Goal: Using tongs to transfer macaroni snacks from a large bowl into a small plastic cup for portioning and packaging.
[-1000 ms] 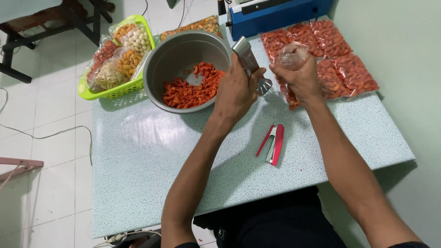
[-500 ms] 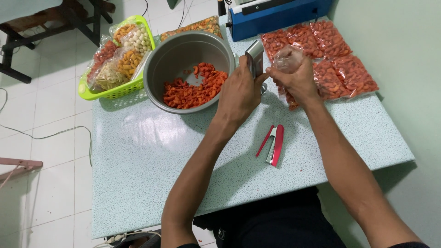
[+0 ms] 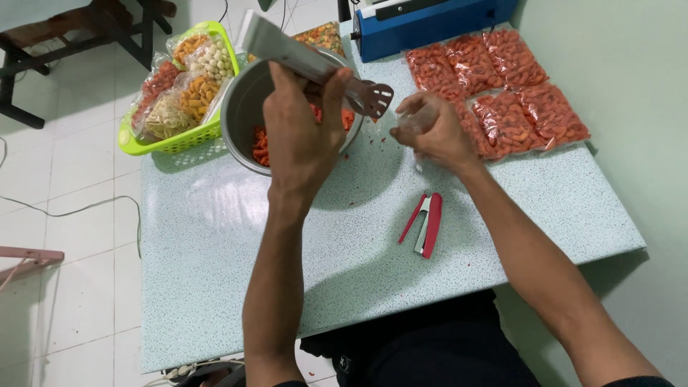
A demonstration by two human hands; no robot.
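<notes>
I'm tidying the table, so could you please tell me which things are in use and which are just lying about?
In use: left hand holding metal tongs; right hand holding a clear bag; metal bowl of orange snacks.
Lying about: red stapler; green basket; blue sealer; filled packets.

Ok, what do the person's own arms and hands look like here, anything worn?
Both arms are bare to the bottom frame edge. The left hand and right hand are bare: no gloves, watch or rings visible. Dark edges at the frame bottom may be short sleeves.
</notes>
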